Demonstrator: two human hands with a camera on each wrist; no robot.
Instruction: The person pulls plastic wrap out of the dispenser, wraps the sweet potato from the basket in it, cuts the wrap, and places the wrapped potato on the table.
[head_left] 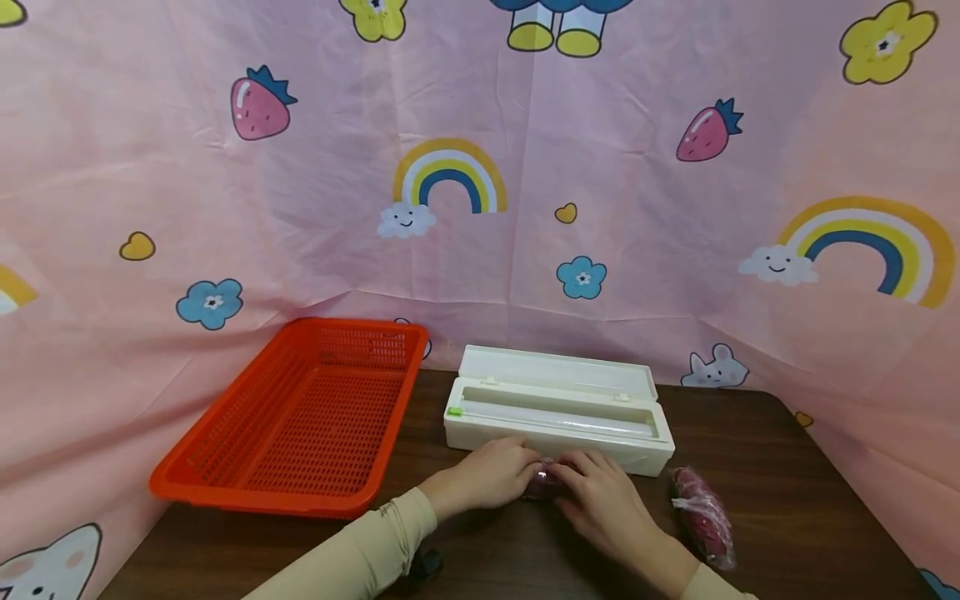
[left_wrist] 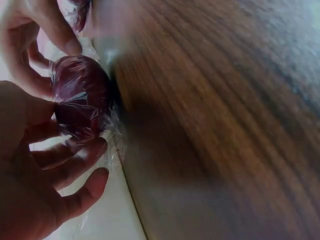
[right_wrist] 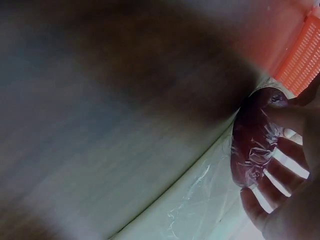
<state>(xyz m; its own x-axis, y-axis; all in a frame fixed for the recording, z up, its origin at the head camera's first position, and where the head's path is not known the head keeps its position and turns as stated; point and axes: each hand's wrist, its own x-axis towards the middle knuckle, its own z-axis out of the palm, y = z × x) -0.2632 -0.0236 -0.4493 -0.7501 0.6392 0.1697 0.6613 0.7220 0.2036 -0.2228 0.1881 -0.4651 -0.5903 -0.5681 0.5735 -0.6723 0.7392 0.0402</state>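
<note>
Between my two hands, close to the front of the white cling film box, is a dark red sweet potato-like vegetable wrapped in clear film; its exact kind is unclear. My left hand holds its left end with curled fingers. At its other end, my right hand grips with thumb and fingers. The left wrist view shows film crinkled over the vegetable and loose film near the left fingertips. In the right wrist view, the elongated vegetable lies along the right fingers.
The box's lid stands open behind a film roll. A second film-wrapped red vegetable lies right of my right hand. An orange-red basket stands at the left. A small dark object sits by my left sleeve.
</note>
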